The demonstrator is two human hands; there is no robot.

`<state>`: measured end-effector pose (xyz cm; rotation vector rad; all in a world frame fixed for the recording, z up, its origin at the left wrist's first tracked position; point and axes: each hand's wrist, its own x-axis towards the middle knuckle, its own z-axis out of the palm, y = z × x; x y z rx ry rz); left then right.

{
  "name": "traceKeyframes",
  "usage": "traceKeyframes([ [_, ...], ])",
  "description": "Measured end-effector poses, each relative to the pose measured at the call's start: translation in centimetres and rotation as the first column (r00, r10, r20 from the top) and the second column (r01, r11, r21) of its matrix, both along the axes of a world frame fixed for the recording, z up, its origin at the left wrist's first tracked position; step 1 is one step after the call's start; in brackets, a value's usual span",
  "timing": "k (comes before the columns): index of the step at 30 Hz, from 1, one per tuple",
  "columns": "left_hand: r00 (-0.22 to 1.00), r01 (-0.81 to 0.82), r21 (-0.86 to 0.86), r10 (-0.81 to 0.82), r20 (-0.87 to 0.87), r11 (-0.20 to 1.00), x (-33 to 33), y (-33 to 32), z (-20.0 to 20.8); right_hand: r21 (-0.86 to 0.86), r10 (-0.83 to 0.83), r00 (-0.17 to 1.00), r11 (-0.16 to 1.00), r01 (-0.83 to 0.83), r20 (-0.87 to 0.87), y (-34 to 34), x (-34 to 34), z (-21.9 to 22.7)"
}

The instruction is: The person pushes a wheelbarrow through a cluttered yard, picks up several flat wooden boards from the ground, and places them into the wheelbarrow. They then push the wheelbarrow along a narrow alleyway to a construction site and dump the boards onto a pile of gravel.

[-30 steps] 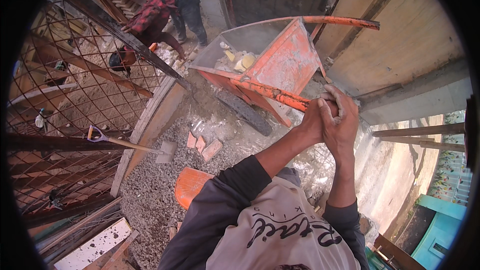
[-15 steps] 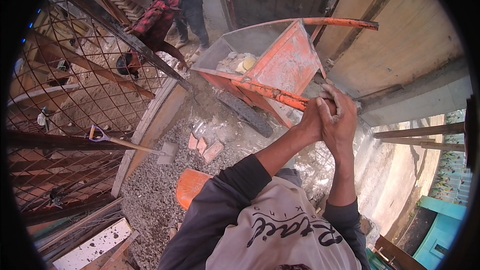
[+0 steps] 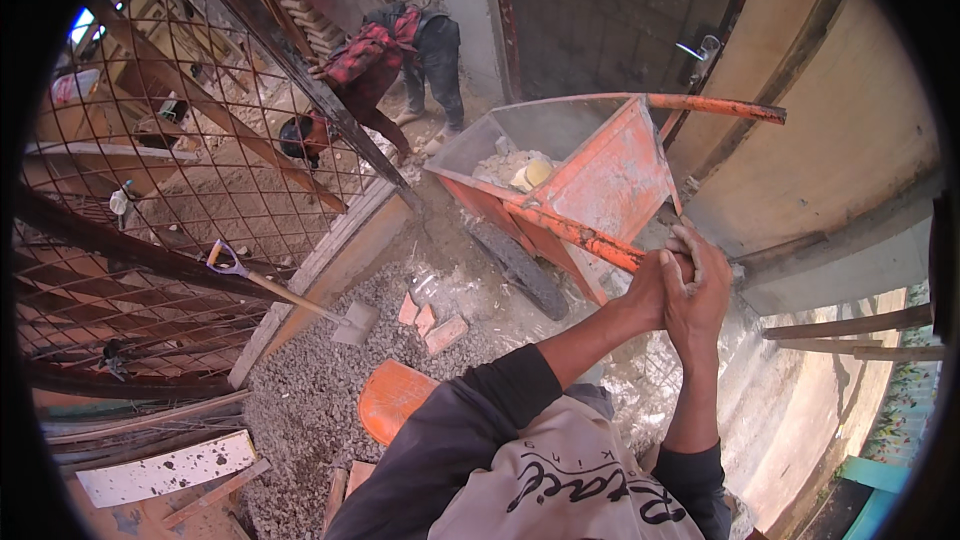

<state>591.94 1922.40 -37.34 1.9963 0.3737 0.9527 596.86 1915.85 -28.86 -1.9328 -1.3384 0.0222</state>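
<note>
An orange wheelbarrow (image 3: 612,172) stands ahead of me, with rubble and a pale yellowish lump (image 3: 533,175) in its tray. At the end of its near handle (image 3: 585,235) is my left hand (image 3: 648,292), fingers curled. Whether it grips the handle or only overlaps it, I cannot tell. My right hand (image 3: 700,285) is closed over the left one, covering most of its fingers. Both forearms reach forward, wrists close together. Below the tray, the dark wheel (image 3: 515,270) touches the wet ground.
A person (image 3: 385,60) bends beyond the wheelbarrow. Metal mesh (image 3: 200,210) runs along the left. A shovel (image 3: 300,300) lies across a wooden edge onto gravel (image 3: 300,390). Broken bricks (image 3: 445,334) and an orange scoop-like piece (image 3: 393,400) lie nearer. A door (image 3: 610,20) stands behind.
The whole view has shifted, so the scene sits lower and further right. My hands stay together by the wheelbarrow handle. The other person remains bent over.
</note>
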Motion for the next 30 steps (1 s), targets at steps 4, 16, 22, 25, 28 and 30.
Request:
traceKeyframes([
  [4, 0.998, 0.018, -0.024, -0.019, -0.067, 1.000, 0.0, -0.3, 0.7, 0.015, 0.021, 0.962, 1.000, -0.017, -0.274, 0.1, 0.0, 1.8],
  [16, 0.914, -0.193, -0.525, 0.346, 0.211, 0.829, 1.0, -0.8, 1.8, 0.141, 0.065, 0.887, 0.990, 0.000, -0.457, 3.1, 2.1, -0.9],
  [22, 0.868, -0.341, -0.292, 0.419, 0.266, 0.893, 1.2, -0.4, 1.8, 0.054, 0.177, 0.956, 0.984, -0.169, -0.235, 2.3, 3.0, -1.7],
  [25, 0.886, -0.374, -0.189, 0.410, 0.219, 0.908, 0.7, -0.2, 2.4, -0.268, 0.218, 0.975, 0.938, -0.221, -0.041, 2.1, 3.9, -1.5],
  [28, 0.925, -0.263, -0.180, 0.301, 0.233, 0.948, 0.3, 0.2, 1.7, -0.381, 0.452, 0.869, 0.854, -0.355, 0.202, 2.5, 5.4, -3.2],
  [30, 0.934, -0.195, -0.224, 0.251, 0.255, 0.955, 0.0, 0.6, 1.1, -0.438, 0.493, 0.846, 0.818, -0.372, 0.203, 2.9, 5.6, -3.5],
])
